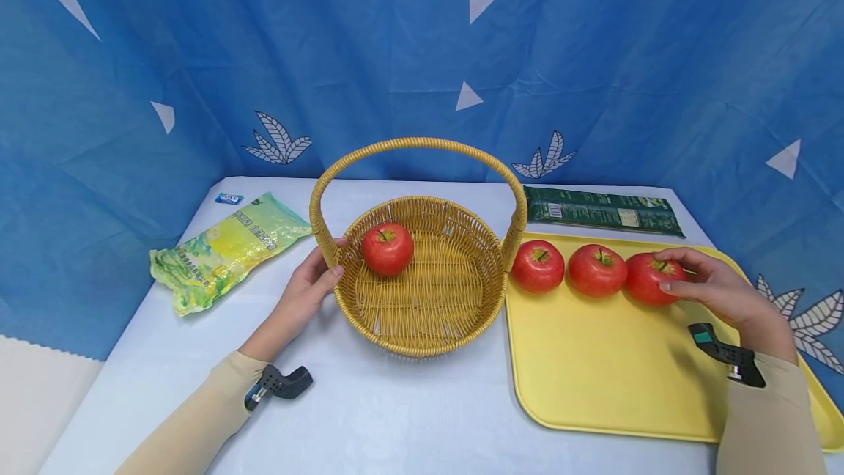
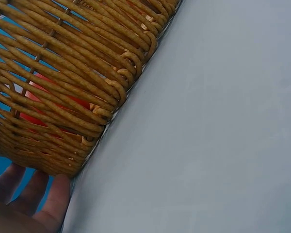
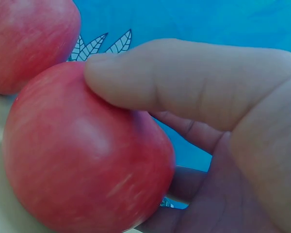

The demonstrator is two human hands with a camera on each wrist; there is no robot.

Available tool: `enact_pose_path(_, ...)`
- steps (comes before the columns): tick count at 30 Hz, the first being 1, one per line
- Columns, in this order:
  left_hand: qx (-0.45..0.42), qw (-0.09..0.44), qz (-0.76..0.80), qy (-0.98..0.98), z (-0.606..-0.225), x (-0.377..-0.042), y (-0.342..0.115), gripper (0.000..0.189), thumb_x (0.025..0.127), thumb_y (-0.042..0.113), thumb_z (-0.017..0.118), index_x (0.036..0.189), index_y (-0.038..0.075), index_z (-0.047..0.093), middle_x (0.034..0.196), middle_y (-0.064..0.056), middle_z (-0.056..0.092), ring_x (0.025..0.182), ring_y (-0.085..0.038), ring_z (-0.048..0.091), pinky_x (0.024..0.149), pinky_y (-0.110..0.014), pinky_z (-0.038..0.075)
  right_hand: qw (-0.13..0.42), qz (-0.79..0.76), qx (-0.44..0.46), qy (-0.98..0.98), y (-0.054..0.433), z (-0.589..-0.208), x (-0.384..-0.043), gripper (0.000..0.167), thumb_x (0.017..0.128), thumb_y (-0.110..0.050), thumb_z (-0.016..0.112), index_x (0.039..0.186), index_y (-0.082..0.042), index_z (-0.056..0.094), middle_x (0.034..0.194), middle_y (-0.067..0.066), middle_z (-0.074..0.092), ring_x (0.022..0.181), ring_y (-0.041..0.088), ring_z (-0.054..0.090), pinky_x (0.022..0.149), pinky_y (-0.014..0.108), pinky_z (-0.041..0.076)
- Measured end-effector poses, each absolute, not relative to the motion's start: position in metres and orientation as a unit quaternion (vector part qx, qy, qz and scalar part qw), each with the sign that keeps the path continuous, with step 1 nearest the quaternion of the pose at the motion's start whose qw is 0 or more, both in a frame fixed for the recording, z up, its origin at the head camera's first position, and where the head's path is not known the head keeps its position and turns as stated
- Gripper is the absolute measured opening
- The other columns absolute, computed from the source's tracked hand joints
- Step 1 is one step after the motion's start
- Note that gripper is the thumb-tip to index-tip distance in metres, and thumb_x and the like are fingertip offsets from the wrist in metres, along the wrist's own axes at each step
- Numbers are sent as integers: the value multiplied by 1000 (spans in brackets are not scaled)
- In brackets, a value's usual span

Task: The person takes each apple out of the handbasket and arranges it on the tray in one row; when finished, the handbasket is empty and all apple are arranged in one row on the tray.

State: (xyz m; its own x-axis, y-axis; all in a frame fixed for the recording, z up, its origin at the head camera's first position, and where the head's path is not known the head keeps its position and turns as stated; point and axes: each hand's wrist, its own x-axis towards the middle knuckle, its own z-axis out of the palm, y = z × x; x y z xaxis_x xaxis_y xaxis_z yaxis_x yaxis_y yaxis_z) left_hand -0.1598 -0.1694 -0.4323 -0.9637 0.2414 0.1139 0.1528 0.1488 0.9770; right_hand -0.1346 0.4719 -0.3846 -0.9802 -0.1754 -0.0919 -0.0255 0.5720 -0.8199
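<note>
A round wicker basket (image 1: 422, 328) with a tall arched handle stands on the table, and one red apple (image 1: 387, 249) lies inside at its left. My left hand (image 1: 311, 281) holds the basket's left side at the foot of the handle, thumb at the rim; in the left wrist view its fingertips (image 2: 59, 187) meet the woven wall. On the yellow tray (image 1: 593, 372), three red apples line the far edge. My right hand (image 1: 719, 288) grips the rightmost apple (image 1: 649, 279), with the thumb across it in the right wrist view and the other fingers partly hidden behind it.
A green-and-yellow bag (image 1: 227, 251) lies left of the basket, with a small blue packet (image 1: 228, 199) behind it. Along the back right, a dark green package (image 1: 603, 210) lies beyond the tray. A blue curtain (image 1: 409, 42) hangs behind the white table (image 1: 369, 416).
</note>
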Motion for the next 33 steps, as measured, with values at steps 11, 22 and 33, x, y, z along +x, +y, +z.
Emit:
enact_pose_path(11, 129, 37, 638, 758, -433, -160, -169, 51, 106, 10, 48, 155, 5, 37, 163, -24, 34, 146, -44, 39, 97, -11, 48, 78, -460, -50, 883, 469, -384, -134, 45, 94, 1, 65, 126, -31, 59, 111, -30, 58, 95, -6, 59, 73, 19, 60)
enact_pose_path(22, 127, 38, 642, 755, -432, -160, -169, 51, 106, 13, 49, 155, 5, 36, 163, -24, 35, 146, -44, 39, 97, -12, 49, 52, -468, -69, 880, 468, -383, -135, 44, 94, 5, 63, 125, -26, 61, 111, -29, 62, 97, -6, 59, 75, 13, 57)
enact_pose_path(33, 127, 39, 644, 754, -432, -160, -169, 51, 106, 10, 47, 155, 5, 36, 163, -25, 34, 146, -44, 39, 97, -12, 49, -7, -430, -30, 902, 461, -373, -132, 36, 96, -3, 65, 127, -22, 59, 111, -38, 58, 100, -19, 52, 75, 3, 48)
